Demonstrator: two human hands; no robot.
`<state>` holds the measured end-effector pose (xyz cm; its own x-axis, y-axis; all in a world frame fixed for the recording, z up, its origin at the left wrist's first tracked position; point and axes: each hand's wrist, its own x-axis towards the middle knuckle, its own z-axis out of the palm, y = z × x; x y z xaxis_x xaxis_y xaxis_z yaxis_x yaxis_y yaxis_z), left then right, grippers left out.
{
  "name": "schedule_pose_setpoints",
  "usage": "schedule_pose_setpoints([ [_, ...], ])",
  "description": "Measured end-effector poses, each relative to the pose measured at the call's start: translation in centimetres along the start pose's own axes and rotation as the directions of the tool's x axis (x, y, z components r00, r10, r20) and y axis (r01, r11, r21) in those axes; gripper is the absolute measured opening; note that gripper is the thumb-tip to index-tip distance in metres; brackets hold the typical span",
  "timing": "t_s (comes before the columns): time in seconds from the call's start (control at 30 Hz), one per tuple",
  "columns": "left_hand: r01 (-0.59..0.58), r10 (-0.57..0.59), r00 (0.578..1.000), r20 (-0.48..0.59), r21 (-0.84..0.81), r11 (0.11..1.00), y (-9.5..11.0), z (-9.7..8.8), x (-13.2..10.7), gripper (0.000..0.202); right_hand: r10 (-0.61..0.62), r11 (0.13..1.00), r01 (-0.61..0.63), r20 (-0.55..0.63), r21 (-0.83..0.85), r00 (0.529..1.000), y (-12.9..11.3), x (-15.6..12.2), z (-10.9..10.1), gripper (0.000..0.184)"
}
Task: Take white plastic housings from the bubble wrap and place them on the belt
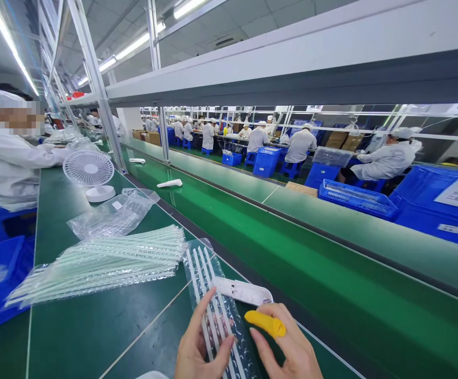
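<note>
My left hand (203, 342) grips a clear sheet with white adhesive strips (213, 310). Its thumb lies on top, and other fingers show through the plastic underneath. Just right of the sheet is my right hand (286, 347), thumb and index finger apart with nothing seen between them. A yellow finger cot (266, 322) covers its index finger. Beyond both hands lies a long white plastic part (242, 291) with rounded ends, its left end over the sheet. Further left, a large stack of similar strip sheets (106, 263) spreads across the green table.
A crumpled clear bag (114, 213) and a white fan (89, 168) stand beyond the stack. White parts (169, 183) rest on the green conveyor belt (229, 216). At left, a person in white (3, 158) sits near a blue bin (0, 284). A metal post (98, 84) supports the overhead shelf.
</note>
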<state>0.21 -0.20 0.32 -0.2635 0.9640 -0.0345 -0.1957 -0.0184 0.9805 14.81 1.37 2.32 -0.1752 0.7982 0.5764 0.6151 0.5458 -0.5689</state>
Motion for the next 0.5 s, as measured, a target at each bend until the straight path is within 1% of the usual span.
schedule_pose_setpoints([
  [0.03, 0.013, -0.013, 1.000, 0.004, -0.002, 1.000, 0.2, 0.0, 0.0, 0.074, 0.093, 0.994, -0.094, 0.011, 0.057, 0.996, -0.1, -0.2, 0.3, 0.015],
  [0.07, 0.022, -0.022, 1.000, 0.005, 0.005, 1.000, 0.4, 0.0, 0.1, 0.078, 0.194, 0.974, -0.199, 0.049, 0.111, 0.980, -0.1, -0.3, 0.5, 0.015],
  [0.1, 0.029, -0.029, 1.000, 0.007, 0.015, 0.999, 0.7, -0.1, 0.1, 0.080, 0.291, 0.937, -0.308, 0.118, 0.168, 0.950, -0.1, -0.4, 0.6, 0.015],
  [0.13, 0.036, -0.036, 0.999, 0.008, 0.025, 0.999, 0.9, -0.1, 0.1, 0.083, 0.366, 0.883, -0.409, 0.209, 0.228, 0.907, 0.0, -0.3, 0.7, 0.015],
  [0.17, 0.041, -0.041, 0.999, 0.008, 0.032, 0.999, 1.1, -0.1, 0.1, 0.084, 0.408, 0.820, -0.493, 0.307, 0.292, 0.860, 0.0, -0.2, 0.8, 0.015],
  [0.2, 0.048, -0.048, 0.999, 0.008, 0.037, 0.998, 1.2, 0.0, 0.1, 0.086, 0.424, 0.752, -0.556, 0.385, 0.354, 0.820, 0.1, -0.1, 0.8, 0.017],
  [0.23, 0.057, -0.058, 0.998, 0.004, 0.041, 0.998, 1.3, 0.0, 0.1, 0.087, 0.432, 0.689, -0.597, 0.427, 0.412, 0.794, 0.1, 0.1, 0.8, 0.019],
  [0.27, 0.061, -0.061, 0.998, 0.000, 0.041, 0.997, 1.4, 0.0, 0.1, 0.088, 0.446, 0.632, -0.618, 0.432, 0.467, 0.784, 0.0, 0.1, 0.9, 0.022],
  [0.3, 0.057, -0.057, 0.998, -0.004, 0.032, 0.998, 1.4, 0.0, 0.0, 0.090, 0.471, 0.587, -0.623, 0.408, 0.517, 0.782, -0.2, 0.2, 1.0, 0.024],
  [0.37, 0.042, -0.043, 0.999, -0.013, -0.021, 0.999, 1.4, 0.2, 0.0, 0.095, 0.526, 0.530, -0.601, 0.324, 0.598, 0.786, -0.5, 0.3, 1.2, 0.028],
  [0.43, 0.023, -0.026, 0.999, -0.024, -0.102, 0.994, 1.4, 0.4, -0.2, 0.101, 0.555, 0.503, -0.568, 0.260, 0.651, 0.790, -0.8, 0.4, 1.4, 0.028],
  [0.5, 0.014, -0.018, 1.000, -0.024, -0.169, 0.986, 1.3, 0.6, -0.3, 0.101, 0.550, 0.503, -0.543, 0.235, 0.672, 0.802, -0.8, 0.5, 1.5, 0.027],
])
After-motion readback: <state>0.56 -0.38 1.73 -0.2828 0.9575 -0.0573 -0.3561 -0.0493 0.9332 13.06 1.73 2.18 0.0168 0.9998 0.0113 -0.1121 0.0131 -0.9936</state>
